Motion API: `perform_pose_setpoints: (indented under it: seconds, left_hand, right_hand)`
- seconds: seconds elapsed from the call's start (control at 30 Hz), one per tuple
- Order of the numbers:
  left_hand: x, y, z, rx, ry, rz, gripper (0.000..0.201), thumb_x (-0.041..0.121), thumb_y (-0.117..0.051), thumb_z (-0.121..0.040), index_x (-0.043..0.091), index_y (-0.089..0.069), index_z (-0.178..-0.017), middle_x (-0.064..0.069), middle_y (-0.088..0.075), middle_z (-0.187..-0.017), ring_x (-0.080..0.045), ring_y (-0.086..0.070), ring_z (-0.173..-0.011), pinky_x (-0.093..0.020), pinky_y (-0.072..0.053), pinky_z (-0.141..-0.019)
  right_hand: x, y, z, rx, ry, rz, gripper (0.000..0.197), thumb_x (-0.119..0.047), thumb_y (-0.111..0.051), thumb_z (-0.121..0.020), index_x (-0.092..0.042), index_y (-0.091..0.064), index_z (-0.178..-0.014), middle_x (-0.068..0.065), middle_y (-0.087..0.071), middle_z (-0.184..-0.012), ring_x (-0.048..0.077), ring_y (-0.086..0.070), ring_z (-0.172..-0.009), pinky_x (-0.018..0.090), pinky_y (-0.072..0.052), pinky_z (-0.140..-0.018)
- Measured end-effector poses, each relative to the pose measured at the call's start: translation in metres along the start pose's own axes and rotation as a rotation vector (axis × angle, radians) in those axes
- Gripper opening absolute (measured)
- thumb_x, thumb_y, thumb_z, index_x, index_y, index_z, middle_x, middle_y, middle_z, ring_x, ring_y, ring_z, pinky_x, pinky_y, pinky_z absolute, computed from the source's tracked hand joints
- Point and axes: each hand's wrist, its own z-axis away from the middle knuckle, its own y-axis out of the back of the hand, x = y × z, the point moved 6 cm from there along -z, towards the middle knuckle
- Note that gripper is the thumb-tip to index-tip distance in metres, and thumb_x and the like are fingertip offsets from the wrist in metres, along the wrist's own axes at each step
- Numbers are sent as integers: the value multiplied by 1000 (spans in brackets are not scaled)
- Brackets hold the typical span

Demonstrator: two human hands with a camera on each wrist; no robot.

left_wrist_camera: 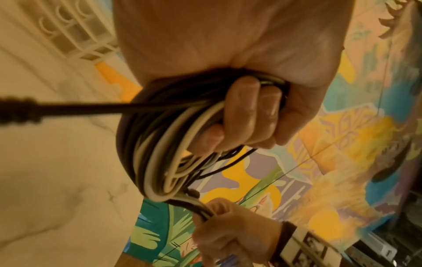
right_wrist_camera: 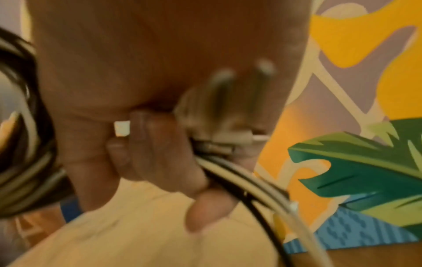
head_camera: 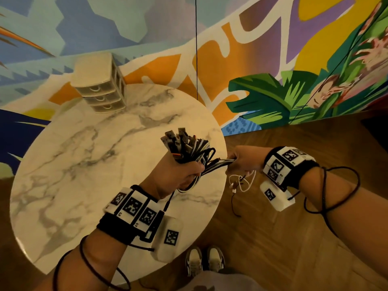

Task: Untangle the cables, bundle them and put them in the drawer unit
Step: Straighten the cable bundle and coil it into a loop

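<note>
My left hand (head_camera: 184, 173) grips a thick bundle of black and white cables (head_camera: 189, 150) above the table's right edge, plug ends sticking up. In the left wrist view its fingers (left_wrist_camera: 246, 115) curl round the coiled cables (left_wrist_camera: 160, 153). My right hand (head_camera: 241, 159) grips the loose cable strands (head_camera: 220, 163) that run out of the bundle to the right; thin white and black cable ends (head_camera: 239, 185) dangle under it. The right wrist view shows its fingers (right_wrist_camera: 160, 155) curled round black and white strands (right_wrist_camera: 251, 180). The beige drawer unit (head_camera: 100, 85), three drawers closed, stands at the table's far edge.
The round marble table (head_camera: 84, 164) lies under my left arm. A painted mural wall (head_camera: 273, 70) stands behind it. Wooden floor (head_camera: 273, 238) spreads on the right, and my shoes (head_camera: 204, 261) show below the table's near edge.
</note>
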Motion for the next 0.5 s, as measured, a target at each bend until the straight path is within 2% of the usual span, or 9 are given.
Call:
perform_pose_setpoints:
  seconds: [0.07, 0.17, 0.23, 0.33, 0.4, 0.47, 0.5]
  left_hand:
    - [-2, -1, -1, 17, 12, -32, 23, 11, -58, -70, 19, -51, -50, 4, -35, -41, -10, -28, -35, -18, -26, -39]
    - [-1, -1, -3, 66, 29, -88, 26, 14, -60, -67, 23, -53, -44, 2, -36, -43, -15, -29, -39, -22, -25, -44]
    - [-1, -2, -5, 116, 45, -123, 23, 14, -63, -68, 22, -53, -48, -2, -37, -45, -17, -29, -41, -26, -25, -46]
    - [1, -5, -11, 202, 4, -262, 30, 5, -64, -81, 21, -52, -59, 7, -41, -40, -10, -35, -38, -25, -30, -48]
    - [4, -9, -15, 231, -64, -378, 32, 7, -64, -83, 24, -51, -59, 11, -47, -38, -3, -41, -39, -20, -34, -50]
    - [5, -13, -15, 257, -122, -395, 33, 9, -64, -85, 29, -53, -61, 18, -51, -40, 3, -47, -41, -8, -33, -46]
    - [5, -13, -16, 276, -145, -395, 32, 10, -64, -86, 31, -55, -63, 19, -53, -41, 5, -50, -43, -7, -35, -47]
  right_hand:
    - [-8, 6, 2, 22, 51, -64, 20, -26, -69, -85, -17, -63, -68, 5, -49, -58, 17, -43, -47, 25, -38, -47]
    - [-20, 13, 4, 107, 96, -91, 22, -28, -64, -89, -12, -65, -74, 5, -47, -60, 16, -41, -51, 26, -37, -48]
    - [-27, 14, 4, 150, 101, -152, 27, -28, -59, -92, -5, -64, -81, 5, -47, -63, 16, -42, -53, 23, -38, -47]
    - [-39, 6, 4, 165, 64, -499, 32, -22, -43, -98, -9, -55, -71, 3, -41, -60, 16, -37, -51, 23, -39, -49]
    - [-51, -1, 6, 178, 68, -769, 35, -18, -34, -99, -11, -50, -68, 6, -41, -61, 19, -38, -53, 29, -40, -54]
    - [-60, -4, 11, 254, 107, -900, 34, -15, -32, -99, -10, -50, -70, 12, -47, -68, 22, -45, -60, 31, -42, -58]
    - [-64, -4, 14, 289, 131, -915, 35, -13, -32, -99, -10, -51, -70, 13, -49, -69, 22, -46, -61, 30, -42, -58]
